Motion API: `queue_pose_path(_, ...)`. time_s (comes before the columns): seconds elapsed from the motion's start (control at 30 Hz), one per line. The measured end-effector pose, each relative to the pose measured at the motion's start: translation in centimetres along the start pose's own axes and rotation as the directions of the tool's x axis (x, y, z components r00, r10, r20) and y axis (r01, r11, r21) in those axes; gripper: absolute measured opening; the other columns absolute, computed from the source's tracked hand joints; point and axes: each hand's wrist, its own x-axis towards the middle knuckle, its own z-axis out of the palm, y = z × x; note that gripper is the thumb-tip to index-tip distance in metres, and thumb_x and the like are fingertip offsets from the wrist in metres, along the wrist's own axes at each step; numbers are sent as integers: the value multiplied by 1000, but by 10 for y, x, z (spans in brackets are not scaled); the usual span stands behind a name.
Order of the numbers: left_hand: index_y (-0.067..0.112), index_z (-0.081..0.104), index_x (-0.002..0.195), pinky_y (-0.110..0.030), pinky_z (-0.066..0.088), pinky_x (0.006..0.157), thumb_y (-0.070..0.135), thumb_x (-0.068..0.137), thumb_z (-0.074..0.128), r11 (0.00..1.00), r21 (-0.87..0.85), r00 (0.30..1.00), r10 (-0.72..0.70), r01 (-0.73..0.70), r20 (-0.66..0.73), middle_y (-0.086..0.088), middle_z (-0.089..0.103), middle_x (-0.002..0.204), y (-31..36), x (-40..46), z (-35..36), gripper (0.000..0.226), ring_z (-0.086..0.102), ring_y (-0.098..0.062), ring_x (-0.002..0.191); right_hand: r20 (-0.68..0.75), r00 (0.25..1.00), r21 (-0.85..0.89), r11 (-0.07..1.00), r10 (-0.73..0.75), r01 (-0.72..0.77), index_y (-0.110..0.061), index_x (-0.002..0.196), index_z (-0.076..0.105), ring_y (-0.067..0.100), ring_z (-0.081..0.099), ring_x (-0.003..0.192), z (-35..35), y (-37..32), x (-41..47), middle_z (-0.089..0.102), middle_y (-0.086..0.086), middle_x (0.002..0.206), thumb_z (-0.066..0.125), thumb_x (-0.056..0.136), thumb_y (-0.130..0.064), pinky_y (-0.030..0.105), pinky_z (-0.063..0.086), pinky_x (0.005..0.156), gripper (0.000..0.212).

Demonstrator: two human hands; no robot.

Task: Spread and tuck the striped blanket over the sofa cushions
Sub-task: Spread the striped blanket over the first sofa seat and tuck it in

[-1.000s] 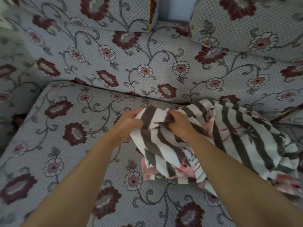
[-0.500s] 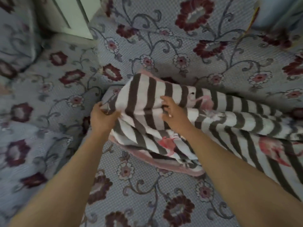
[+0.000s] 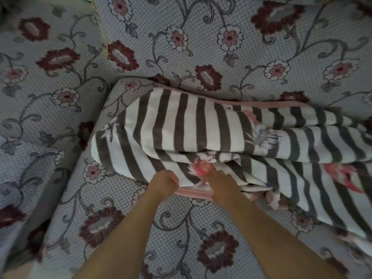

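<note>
The striped blanket (image 3: 201,125) is laid in bunched folds across the floral seat cushion (image 3: 124,218), its far pink edge set against the back cushion (image 3: 221,47). The near pink hem is gripped by the left hand (image 3: 164,183). The right hand (image 3: 221,184) is rested on the folds, fingers extended.

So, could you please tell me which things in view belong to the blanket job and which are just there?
Part of the job:
striped blanket
seat cushion
left hand
right hand

Just there:
back cushion
side cushion on the left
</note>
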Motion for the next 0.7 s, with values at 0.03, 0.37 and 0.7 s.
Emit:
queue_pose_path(0.03,13,72,97,-24,45,88,6,81,55,1000,20,1000,3,-3,19,-5,68,110,-2,6,9,24,61,-23,106,-30,999,-77,997,15,-17,-29,148,18,29,50,113,11,1,2,36,7,146,66,77,-11,42,47,86,88)
queue_pose_path(0.37,19,46,124,-35,43,91,6,72,64,978,193,980,108,-75,-167,-11,40,123,1,1,67,57,48,-33,113,21,974,828,542,227,-145,-16,84,48,19,51,71,-4,19,11,51,0,73,47,94,-17,27,40,57,10)
queue_pose_path(0.7,19,2,149,-46,38,106,24,71,81,543,-761,752,-650,355,-112,-20,12,152,77,5,87,110,32,-40,133,111,982,993,-58,154,-103,-15,76,51,22,56,76,-81,41,-6,58,10,80,46,97,-13,36,47,73,21)
